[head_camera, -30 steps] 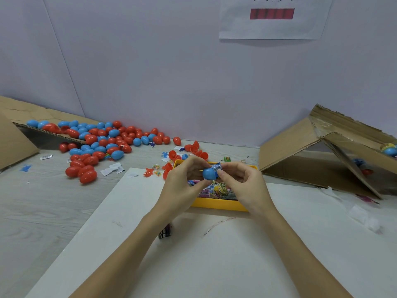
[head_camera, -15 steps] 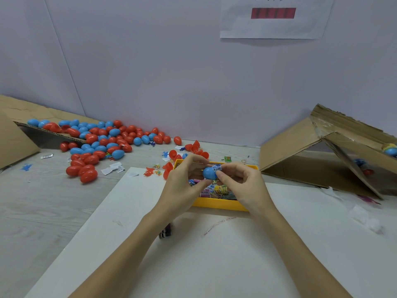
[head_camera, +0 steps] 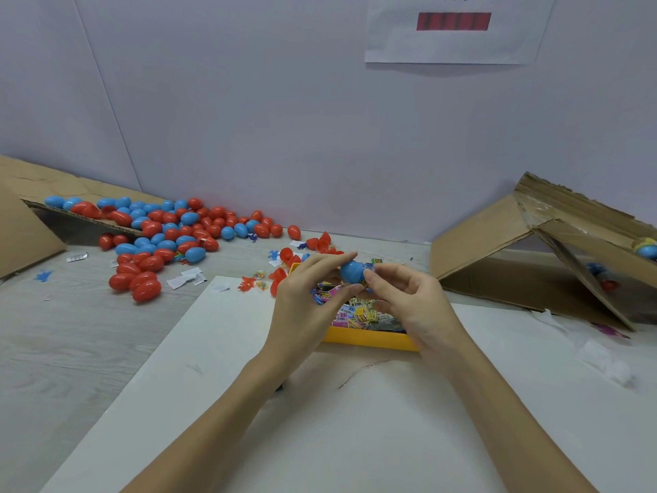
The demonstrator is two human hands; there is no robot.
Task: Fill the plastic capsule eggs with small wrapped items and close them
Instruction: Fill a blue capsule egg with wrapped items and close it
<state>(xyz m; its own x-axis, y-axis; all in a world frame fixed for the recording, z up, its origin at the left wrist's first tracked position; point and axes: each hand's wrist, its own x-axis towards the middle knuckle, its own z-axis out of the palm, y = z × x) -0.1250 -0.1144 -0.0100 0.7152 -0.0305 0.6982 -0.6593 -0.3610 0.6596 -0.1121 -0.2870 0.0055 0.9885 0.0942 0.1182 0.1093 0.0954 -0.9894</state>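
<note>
2 hands grip 1 blue egg (head_camera: 351, 271): left hand (head_camera: 305, 300) still holding, right hand (head_camera: 409, 300) pushing its wrapper (head_camera: 369, 267) further in (closing next).

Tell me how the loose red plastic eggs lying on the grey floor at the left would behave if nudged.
The red plastic eggs are rounded and lie on their sides, so they would probably roll, curving rather than going straight. They look glossy and hollow, so likely light and somewhat slippery to pinch. The grey floor looks flat, with no rim to stop them.
</note>
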